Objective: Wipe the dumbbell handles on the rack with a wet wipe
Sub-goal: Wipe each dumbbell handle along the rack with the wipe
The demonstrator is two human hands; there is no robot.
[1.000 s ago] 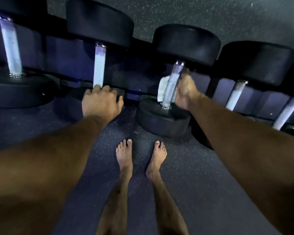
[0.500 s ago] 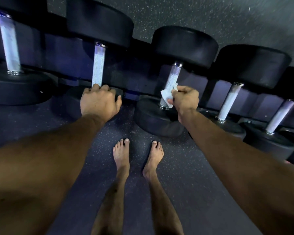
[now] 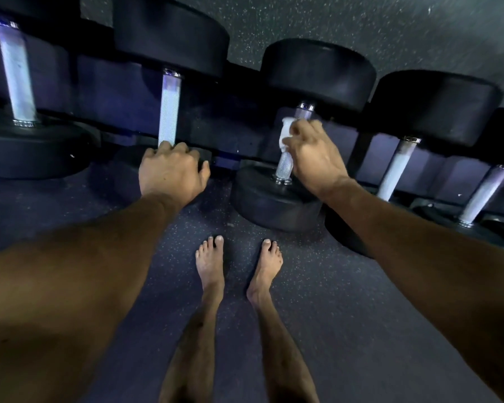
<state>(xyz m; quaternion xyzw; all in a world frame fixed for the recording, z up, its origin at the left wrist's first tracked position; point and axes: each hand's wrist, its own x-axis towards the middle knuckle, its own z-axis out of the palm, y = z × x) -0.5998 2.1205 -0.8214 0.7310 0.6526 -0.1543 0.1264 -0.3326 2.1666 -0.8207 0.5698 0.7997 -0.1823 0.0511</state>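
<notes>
Here the right hand (image 3: 312, 158) grips a crumpled white wipe (image 3: 285, 132) around a knurled steel handle (image 3: 285, 165); left hand (image 3: 172, 173) curls over a rubber dumbbell head (image 3: 120, 170).

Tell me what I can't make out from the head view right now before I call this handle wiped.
- Middle of the third dumbbell's handle: hidden by the wet wipe and right hand.
- Lower end of the second dumbbell's handle: covered by the left hand.
- Left hand's fingers: curled over the near weight, their tips out of sight.
- Leftmost dumbbell: cut by the left edge.
- Handle grime: too dim to judge.
</notes>
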